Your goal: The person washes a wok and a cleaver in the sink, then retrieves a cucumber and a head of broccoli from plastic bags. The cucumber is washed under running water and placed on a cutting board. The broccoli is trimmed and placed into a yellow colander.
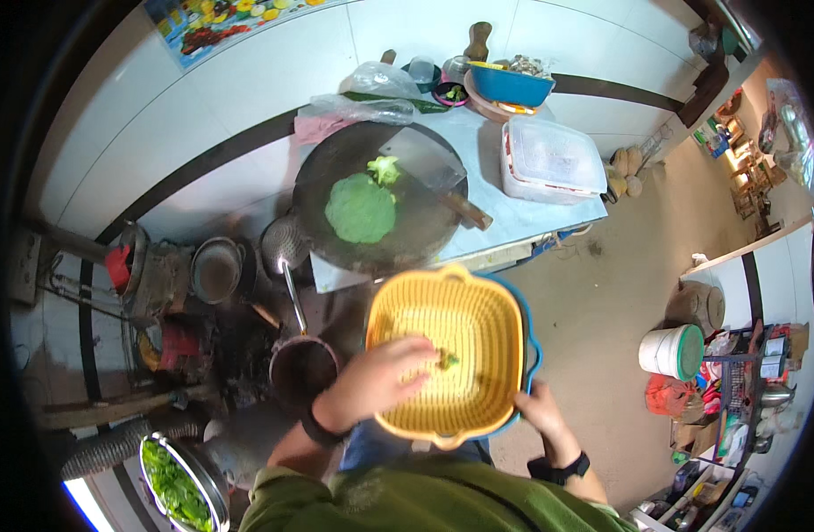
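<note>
A yellow plastic colander basket (493, 312) sits inside a blue plastic basin (532, 332) in front of my body. My right hand (543, 405) grips the rim at the right side. My left hand (393, 372) reaches over the basket's left side, slightly blurred, thumb and fingers apart. Just past its fingertips lies a small green scrap (449, 361) on the basket floor. Beyond the basket, a broccoli head (361, 209) and a pale cut stem (384, 170) rest on a round chopping board (327, 159). A cleaver (427, 159) lies there too, its wooden handle over the board's right edge.
A lidded plastic container (553, 159) stands on the table (483, 143), with a blue basket (512, 85) behind it. A skimmer (286, 246), a dark pot (303, 369) and a bowl of green vegetables (177, 485) are at left. A white bucket (669, 352) stands at right.
</note>
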A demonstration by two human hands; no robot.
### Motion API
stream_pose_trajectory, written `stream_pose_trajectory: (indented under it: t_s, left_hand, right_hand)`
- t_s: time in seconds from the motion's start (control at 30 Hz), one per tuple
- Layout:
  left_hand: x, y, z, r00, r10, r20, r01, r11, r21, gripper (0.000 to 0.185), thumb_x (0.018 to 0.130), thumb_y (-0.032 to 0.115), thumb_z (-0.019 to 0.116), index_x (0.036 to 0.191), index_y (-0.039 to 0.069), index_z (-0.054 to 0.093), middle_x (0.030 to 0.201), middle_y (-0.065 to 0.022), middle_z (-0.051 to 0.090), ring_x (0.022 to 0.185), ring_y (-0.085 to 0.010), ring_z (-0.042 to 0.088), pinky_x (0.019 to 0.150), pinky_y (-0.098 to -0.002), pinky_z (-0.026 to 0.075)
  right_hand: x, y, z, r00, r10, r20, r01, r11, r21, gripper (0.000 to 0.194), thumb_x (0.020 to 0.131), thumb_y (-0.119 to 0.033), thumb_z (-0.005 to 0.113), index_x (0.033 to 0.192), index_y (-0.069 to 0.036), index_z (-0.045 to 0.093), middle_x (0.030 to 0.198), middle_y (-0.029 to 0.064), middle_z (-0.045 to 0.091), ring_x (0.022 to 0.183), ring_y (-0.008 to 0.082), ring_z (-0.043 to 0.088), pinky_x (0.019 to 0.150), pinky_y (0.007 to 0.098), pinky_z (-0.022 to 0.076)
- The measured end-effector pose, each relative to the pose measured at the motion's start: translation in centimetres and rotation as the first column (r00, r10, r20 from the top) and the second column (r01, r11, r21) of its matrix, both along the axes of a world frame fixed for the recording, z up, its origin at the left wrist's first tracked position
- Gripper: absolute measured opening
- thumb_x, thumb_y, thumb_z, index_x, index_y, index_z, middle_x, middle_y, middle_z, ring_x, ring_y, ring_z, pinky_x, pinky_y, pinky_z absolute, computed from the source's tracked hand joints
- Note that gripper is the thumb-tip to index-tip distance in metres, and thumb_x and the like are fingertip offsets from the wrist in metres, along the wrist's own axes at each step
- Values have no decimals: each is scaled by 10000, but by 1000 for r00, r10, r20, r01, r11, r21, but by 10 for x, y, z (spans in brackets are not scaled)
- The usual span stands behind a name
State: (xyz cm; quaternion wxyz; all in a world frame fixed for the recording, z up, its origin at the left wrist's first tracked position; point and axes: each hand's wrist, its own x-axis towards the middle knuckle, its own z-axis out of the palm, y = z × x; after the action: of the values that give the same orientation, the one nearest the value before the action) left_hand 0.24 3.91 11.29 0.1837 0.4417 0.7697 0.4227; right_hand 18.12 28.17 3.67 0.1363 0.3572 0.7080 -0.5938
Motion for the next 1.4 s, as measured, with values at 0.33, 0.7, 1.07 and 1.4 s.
stream_pose_trajectory:
  t_s: [0.33,0.7,1.07,1.4]
  left_hand:
    - [-181,-12,-64,716,663,-220,-693,712,-110,986,534,407,794,1310,61,292,1299,-247,325,1186,-381,347,969,-432,325]
    - [-226,-12,-97,609,782,-132,-785,618,37,855,521,264,824,1228,34,401,1188,-184,443,1105,-302,438,926,-374,379]
    - [-162,-103,7,509,526,681,-852,200,483,759,696,152,712,1324,63,295,1229,-125,445,1107,-247,472,908,-360,420]
    - [-166,-50,28,683,424,594,-730,394,558,971,585,214,809,1347,34,234,1286,-111,388,1182,-229,395,977,-343,327]
  right_hand:
    - [-66,28,23,970,-170,-172,181,982,49,265,756,-92,517,931,103,561,750,98,605,612,141,560,536,268,454]
    - [-130,35,20,989,-102,-111,104,994,14,275,775,-98,518,966,96,560,830,112,612,710,152,569,627,275,463]
    - [-296,31,-25,857,405,-320,-390,914,112,382,768,-268,581,953,66,575,770,124,621,718,143,558,655,304,449]
    - [-324,36,62,768,556,-319,-189,672,716,392,711,-305,718,952,-20,599,567,56,542,510,155,531,477,303,409]
